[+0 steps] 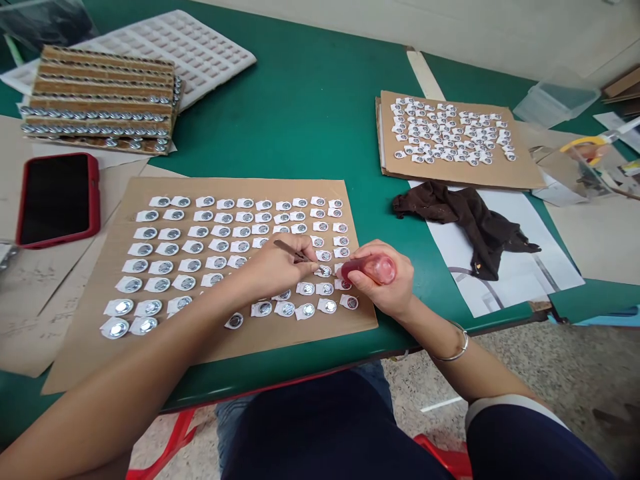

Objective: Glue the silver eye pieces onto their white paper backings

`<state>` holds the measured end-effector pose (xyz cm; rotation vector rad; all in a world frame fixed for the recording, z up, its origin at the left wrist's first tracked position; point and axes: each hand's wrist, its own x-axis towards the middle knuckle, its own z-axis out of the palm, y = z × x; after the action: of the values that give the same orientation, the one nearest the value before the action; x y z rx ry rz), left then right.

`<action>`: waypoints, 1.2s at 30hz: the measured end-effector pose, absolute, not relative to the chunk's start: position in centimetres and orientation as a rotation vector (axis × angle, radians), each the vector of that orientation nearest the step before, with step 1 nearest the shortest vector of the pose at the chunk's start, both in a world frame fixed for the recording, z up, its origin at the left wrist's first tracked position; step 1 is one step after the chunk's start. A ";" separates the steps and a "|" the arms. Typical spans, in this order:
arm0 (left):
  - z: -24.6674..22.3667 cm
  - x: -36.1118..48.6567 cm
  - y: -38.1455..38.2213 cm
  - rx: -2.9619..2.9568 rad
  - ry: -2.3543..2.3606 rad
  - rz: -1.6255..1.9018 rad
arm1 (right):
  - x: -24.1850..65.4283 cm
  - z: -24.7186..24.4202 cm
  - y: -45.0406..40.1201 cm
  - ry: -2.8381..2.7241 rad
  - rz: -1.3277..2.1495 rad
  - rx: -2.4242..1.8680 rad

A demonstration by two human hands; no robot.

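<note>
A brown cardboard sheet (240,337) lies in front of me with rows of small white tabs, each bearing a round silver part (162,267). My left hand (275,267) rests on the sheet and holds a thin metal pick (295,253) whose tip touches a tab near the right side. My right hand (387,283) grips a small reddish squeeze bottle (370,268), its nozzle pointing at the same tab (325,271).
A second cardboard sheet (520,175) with many tabs lies at the far right, a dark brown cloth (470,217) below it. A red-cased phone (57,199) lies left, stacked loaded cardboards (100,100) and a white tray (200,47) behind it. Clear plastic containers (555,100) stand far right.
</note>
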<state>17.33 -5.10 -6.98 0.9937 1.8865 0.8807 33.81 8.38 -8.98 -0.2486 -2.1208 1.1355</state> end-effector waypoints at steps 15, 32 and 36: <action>-7.1 17.3 -5.2 1.010 1.886 0.884 | 33.8 -9.1 8.3 -2.128 1.143 -0.254; -7.2 17.3 -5.1 1.006 1.886 0.894 | 33.7 -9.2 8.2 -2.106 1.192 -0.226; -7.3 17.3 -5.1 1.015 1.884 0.906 | 33.7 -9.3 8.2 -2.105 1.194 -0.220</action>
<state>17.31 -5.11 -7.30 1.0149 1.8842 0.9057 33.73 8.21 -9.29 -0.2195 -2.1046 1.1936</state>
